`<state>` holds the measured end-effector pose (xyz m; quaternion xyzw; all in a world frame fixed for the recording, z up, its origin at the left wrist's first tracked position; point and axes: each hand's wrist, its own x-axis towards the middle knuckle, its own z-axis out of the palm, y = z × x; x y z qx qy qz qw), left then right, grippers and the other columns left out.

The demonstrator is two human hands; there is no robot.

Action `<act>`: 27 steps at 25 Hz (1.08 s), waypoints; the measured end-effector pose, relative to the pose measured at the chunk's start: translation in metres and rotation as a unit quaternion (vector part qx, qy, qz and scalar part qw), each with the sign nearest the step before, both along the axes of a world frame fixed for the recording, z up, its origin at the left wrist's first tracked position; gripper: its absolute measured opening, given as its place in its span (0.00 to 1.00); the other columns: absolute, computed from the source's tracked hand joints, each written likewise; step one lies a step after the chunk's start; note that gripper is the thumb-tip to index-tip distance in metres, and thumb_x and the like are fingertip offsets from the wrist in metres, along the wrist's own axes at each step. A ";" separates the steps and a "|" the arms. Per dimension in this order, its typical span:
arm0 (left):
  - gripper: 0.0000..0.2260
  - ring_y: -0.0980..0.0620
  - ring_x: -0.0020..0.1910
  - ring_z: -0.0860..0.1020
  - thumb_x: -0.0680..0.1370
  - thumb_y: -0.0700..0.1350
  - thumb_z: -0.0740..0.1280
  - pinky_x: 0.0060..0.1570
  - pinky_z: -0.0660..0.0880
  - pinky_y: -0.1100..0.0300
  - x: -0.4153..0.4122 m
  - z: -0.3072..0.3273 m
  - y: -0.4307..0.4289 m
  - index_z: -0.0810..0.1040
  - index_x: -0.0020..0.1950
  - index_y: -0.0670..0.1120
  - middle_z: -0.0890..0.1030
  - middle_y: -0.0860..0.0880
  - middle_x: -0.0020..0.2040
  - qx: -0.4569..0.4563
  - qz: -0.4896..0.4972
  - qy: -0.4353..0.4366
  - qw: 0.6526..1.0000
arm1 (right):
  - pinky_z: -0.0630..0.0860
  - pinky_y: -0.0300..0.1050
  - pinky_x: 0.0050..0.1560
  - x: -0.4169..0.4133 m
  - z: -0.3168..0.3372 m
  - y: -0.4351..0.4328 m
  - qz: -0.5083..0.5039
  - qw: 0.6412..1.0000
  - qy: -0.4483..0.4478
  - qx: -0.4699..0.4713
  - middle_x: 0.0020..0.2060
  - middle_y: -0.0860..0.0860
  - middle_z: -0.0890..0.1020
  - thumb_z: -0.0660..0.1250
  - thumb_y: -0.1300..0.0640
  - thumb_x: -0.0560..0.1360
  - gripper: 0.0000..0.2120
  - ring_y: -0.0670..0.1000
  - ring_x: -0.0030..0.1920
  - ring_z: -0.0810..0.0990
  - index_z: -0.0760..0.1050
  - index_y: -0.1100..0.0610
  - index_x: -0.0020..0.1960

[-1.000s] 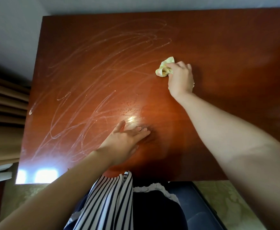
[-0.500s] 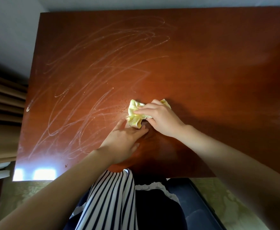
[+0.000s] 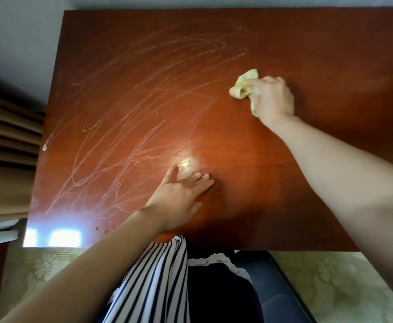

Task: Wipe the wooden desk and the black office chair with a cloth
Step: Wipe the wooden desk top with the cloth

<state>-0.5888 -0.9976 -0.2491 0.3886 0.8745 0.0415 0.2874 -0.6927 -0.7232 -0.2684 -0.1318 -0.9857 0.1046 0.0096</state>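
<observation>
Head view, looking straight down. Right hand is gripping a crumpled pale-yellow cloth. Fingers are curled round it, with the bunch sticking out left of the knuckles. Hand is slightly motion-blurred, so I'm reading it as mid-stroke.

Cloth is pressing on the glossy reddish-brown wooden desk, right of centre, in the far half. Bunching is probably giving a firmer pad than a flat sheet would.

Left hand is lying flat on the desk close to the near edge. Fingers are straight, thumb is spread, and it's holding nothing. Likely it's bracing the body while the right arm is reaching far.

Whitish curved streaks are covering the left and far-centre of the top. Right side is looking streak-free; cannot tell whether it's been wiped. Small droplets are sitting by the bright glare spot just beyond the left fingertips.

Dark padded seat, probably the black office chair, is showing below the near edge on the right, well apart from both hands. By my read the chair step is not yet started.

Brown pleated curtain is hanging at far left. Black-and-white striped garment is filling bottom centre.
</observation>
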 end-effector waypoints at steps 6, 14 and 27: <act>0.27 0.57 0.76 0.54 0.81 0.54 0.54 0.63 0.22 0.49 -0.005 0.005 0.002 0.44 0.77 0.59 0.53 0.54 0.78 -0.036 -0.003 -0.009 0.999 | 0.73 0.49 0.50 -0.030 -0.005 -0.005 -0.179 0.984 0.007 -0.022 0.58 0.55 0.76 0.63 0.61 0.78 0.18 0.58 0.59 0.73 0.72 0.50 0.66; 0.26 0.53 0.76 0.55 0.81 0.52 0.54 0.65 0.27 0.52 -0.022 0.012 0.007 0.48 0.77 0.58 0.58 0.52 0.77 -0.057 -0.063 -0.012 0.996 | 0.65 0.45 0.56 0.016 -0.007 -0.075 0.166 0.979 -0.009 -0.117 0.64 0.47 0.74 0.60 0.62 0.78 0.22 0.55 0.59 0.68 0.70 0.47 0.69; 0.24 0.56 0.72 0.63 0.81 0.50 0.56 0.72 0.59 0.49 -0.035 0.016 0.001 0.53 0.77 0.57 0.58 0.57 0.76 -0.024 -0.116 -0.047 0.992 | 0.74 0.54 0.46 0.091 0.012 -0.040 0.287 0.943 -0.087 -0.145 0.49 0.50 0.78 0.67 0.67 0.73 0.18 0.52 0.52 0.72 0.79 0.53 0.59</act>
